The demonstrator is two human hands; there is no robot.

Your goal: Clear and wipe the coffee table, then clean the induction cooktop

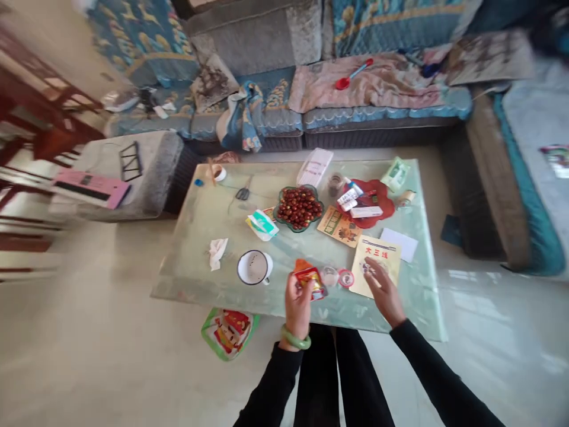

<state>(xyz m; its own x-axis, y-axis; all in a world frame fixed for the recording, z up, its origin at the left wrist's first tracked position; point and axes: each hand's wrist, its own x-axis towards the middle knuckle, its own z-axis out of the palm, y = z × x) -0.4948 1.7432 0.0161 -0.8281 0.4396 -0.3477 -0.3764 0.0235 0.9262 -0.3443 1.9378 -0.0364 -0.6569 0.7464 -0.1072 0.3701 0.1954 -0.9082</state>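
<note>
My left hand point(297, 305), a green bangle on its wrist, is closed around a red and gold snack packet point(316, 283) near the table's front edge. An orange piece point(303, 264) shows just behind that packet. My right hand point(386, 293) is over a cream booklet point(361, 279) with red characters, its fingers stretched out and holding nothing; I cannot tell whether it touches the cover. Between the hands are a clear round container point(329, 275) and a red-rimmed round lid or tape roll point(346, 278). A white enamel mug point(253, 268) stands left of my left hand.
On the table point(186, 261) are a glass bowl point(284, 219) of dark red fruit, a red tray point(386, 207) with small boxes, a second booklet point(340, 226), a tissue pack point(263, 225) and scissors point(242, 193). A green-edged bag point(229, 335) is by the front edge. Sofas stand behind.
</note>
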